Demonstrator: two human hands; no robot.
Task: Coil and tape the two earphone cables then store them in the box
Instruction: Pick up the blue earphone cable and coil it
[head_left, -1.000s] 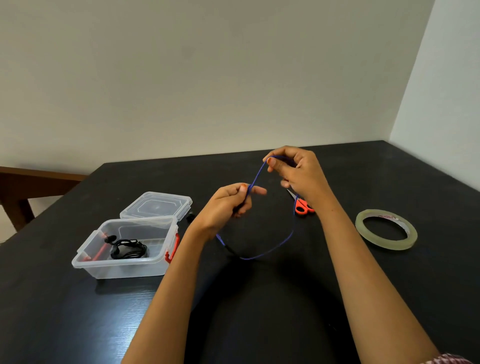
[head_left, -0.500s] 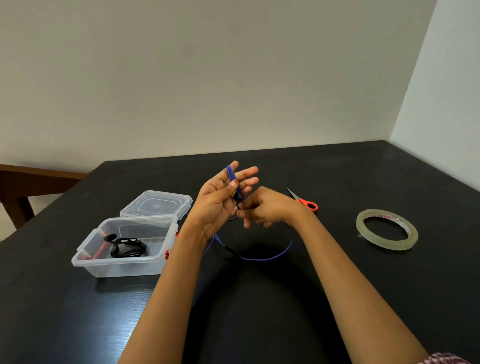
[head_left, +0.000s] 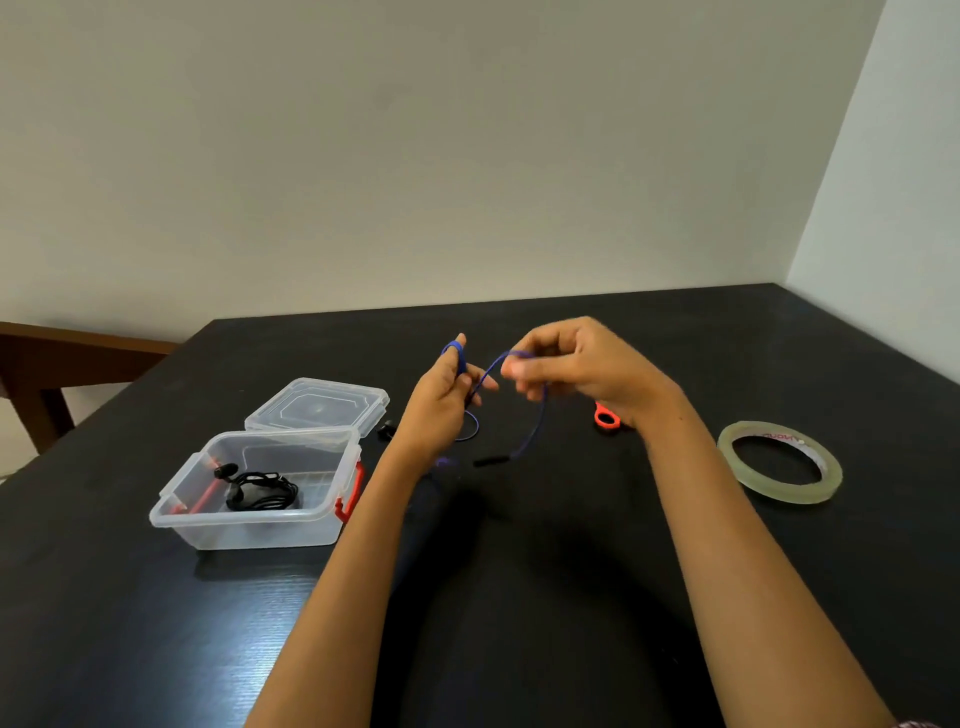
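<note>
One view, head cam. Left hand (head_left: 441, 400) holds blue turns wound round its raised fingers; right hand (head_left: 576, 364) pinches the blue earphone cable (head_left: 535, 421) and has swung back up from low beside the left palm half a second ago, so another wrap is going on. Loose tail shorter, hangs to the table (head_left: 571, 597). Black earphone coil (head_left: 260, 493) already sits in the open box (head_left: 249, 525). Tape roll (head_left: 779, 462) untouched, scissors (head_left: 607, 418) behind right wrist. Roughly halfway, I'd judge.

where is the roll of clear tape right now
The roll of clear tape lies flat on the black table at the right of the head view, just beyond the right forearm.
</note>
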